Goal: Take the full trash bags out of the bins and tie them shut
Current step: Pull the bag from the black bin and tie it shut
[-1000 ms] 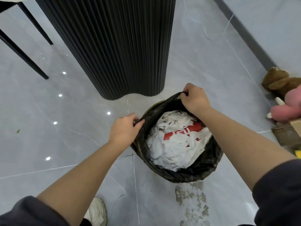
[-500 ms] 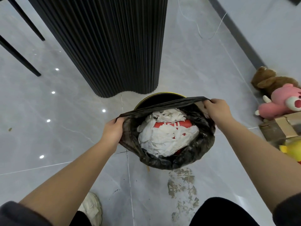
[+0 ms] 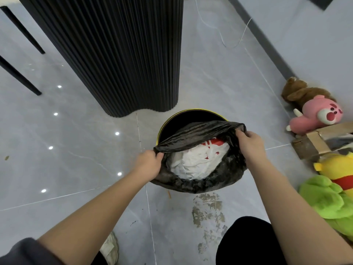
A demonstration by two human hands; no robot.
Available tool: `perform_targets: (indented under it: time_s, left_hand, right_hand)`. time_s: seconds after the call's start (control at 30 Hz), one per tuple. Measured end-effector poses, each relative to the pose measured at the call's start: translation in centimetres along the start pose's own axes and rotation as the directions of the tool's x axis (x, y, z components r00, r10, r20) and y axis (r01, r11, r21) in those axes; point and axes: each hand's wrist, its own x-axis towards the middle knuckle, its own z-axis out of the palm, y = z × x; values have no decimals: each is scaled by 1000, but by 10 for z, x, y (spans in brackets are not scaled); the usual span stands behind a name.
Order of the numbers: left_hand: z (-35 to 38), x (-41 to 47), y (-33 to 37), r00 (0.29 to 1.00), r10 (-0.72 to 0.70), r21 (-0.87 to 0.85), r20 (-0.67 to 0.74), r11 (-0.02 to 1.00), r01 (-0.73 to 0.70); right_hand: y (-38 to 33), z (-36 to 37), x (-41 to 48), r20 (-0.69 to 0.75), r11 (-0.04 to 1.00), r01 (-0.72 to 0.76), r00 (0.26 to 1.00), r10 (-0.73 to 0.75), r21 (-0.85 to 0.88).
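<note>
**Bag gripped at both sides, sitting in its bin**

At the far left, thin black chair legs (image 3: 19,79) stand on the grey tiled floor (image 3: 57,150), which carries small bright reflections. Right of them rises a black fluted column (image 3: 124,54), its base just behind the bin. A pale shoe (image 3: 111,249) shows at the bottom edge, below the left forearm.

The left hand (image 3: 148,164) is at the bag's left side, its fingers curled tight round a bunched fold of the black trash bag (image 3: 198,185). From this fist the bag's far edge runs taut across to the other hand. That edge is lifted off the back of the bin (image 3: 193,110), whose yellow rim and dark inside show behind it. The near edge lies rolled and crumpled, hiding the bin's front. The bag sits in the bin with its mouth open, filled with crumpled white paper (image 3: 194,165) and a red-and-white piece toward the back.

The right hand (image 3: 249,142) clamps the bag's right corner, fingers folded over the gathered plastic.

In front of the bin a mottled stain (image 3: 207,209) marks the tile, with a black-clad knee (image 3: 246,241) beside it. Further back a thin white cable (image 3: 229,35) lies on the floor. Along the wall at the far right lie a brown plush (image 3: 299,92) and a pink plush (image 3: 317,115) – then a cardboard box (image 3: 315,142), a yellow plush (image 3: 336,167) and a green plush (image 3: 328,201).
</note>
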Motion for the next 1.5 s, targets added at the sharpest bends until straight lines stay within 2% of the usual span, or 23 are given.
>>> perform_targets:
  time_s: [0.07, 0.13, 0.2, 0.27, 0.33, 0.4, 0.47, 0.57, 0.63, 0.7, 0.83, 0.9, 0.97, 1.03, 1.1, 1.17, 1.27, 1.33, 1.4, 1.5]
  left_hand:
    - [7, -1, 11, 996, -26, -70, 80, 997, 32]
    - [9, -4, 18, 973, -123, -190, 195, 969, 160]
    - [4, -12, 20, 919, -197, -265, 342, 918, 296]
    - [-4, -15, 17, 884, -172, -234, 436, 926, 295]
    - [-11, -16, 15, 873, -90, -211, 480, 954, 215]
    - [-15, -12, 19, 886, -1, -304, 465, 939, 160]
    - [-21, -11, 26, 910, 65, -474, 410, 867, 152]
    - [-27, -8, 38, 935, 153, -617, 320, 782, 83]
    - [-32, -4, 45, 956, 177, -610, 236, 793, 4]
    - [-37, 0, 55, 959, 216, -573, 183, 816, -74]
    - [-51, 8, 70, 948, 276, -499, 160, 851, -164]
    - [-57, 13, 77, 936, 304, -469, 179, 862, -190]
    - [-62, 18, 84, 920, 326, -442, 217, 873, -205]
    - [-66, 22, 90, 904, 346, -428, 252, 877, -217]
    - [-68, 27, 95, 895, 367, -405, 253, 880, -247]
    - [-69, 31, 95, 897, 391, -347, 205, 886, -307]
    - [-70, 38, 89, 898, 407, -294, 165, 890, -348]
    - [-70, 42, 85, 900, 408, -273, 152, 893, -359]
    - [-66, 46, 79, 913, 392, -248, 114, 901, -356]
    - [-51, 52, 57, 959, 283, -244, 24, 932, -269]
  right_hand:
    - [4, -9, -2, -94, 999, 44, 995, -43, 12]
    - [7, -22, -2, -112, 997, 66, 991, -71, -44]
    - [9, -34, -4, -99, 985, 72, 991, -88, -157]
    - [9, -43, -4, -121, 974, 90, 986, -117, -209]
    - [5, -45, -8, -152, 978, 109, 979, -137, -178]
    - [-5, -41, -16, -86, 993, 113, 990, -109, 42]
    - [-17, -32, -27, 55, 952, 88, 993, -108, 292]
    - [-33, -16, -47, 237, 892, 6, 963, -126, 452]
    - [-42, -5, -60, 313, 912, 10, 938, -151, 411]
    - [-46, 7, -71, 391, 948, 82, 897, -205, 309]
    - [-36, 31, -80, 578, 955, 278, 764, -287, 107]
    - [-32, 44, -81, 570, 925, 381, 761, -309, -7]
    - [-31, 56, -81, 527, 913, 405, 788, -320, -50]
    - [-32, 65, -80, 448, 926, 377, 828, -338, 2]
    - [-34, 69, -79, 403, 933, 329, 841, -360, 147]
    - [-33, 70, -78, 456, 920, 254, 808, -372, 299]
    - [-32, 69, -79, 544, 925, 155, 770, -333, 346]
    - [-32, 68, -78, 577, 940, 55, 776, -253, 337]
    - [-34, 68, -77, 604, 922, -111, 783, -147, 370]
    - [-41, 66, -79, 598, 880, -304, 801, 29, 364]
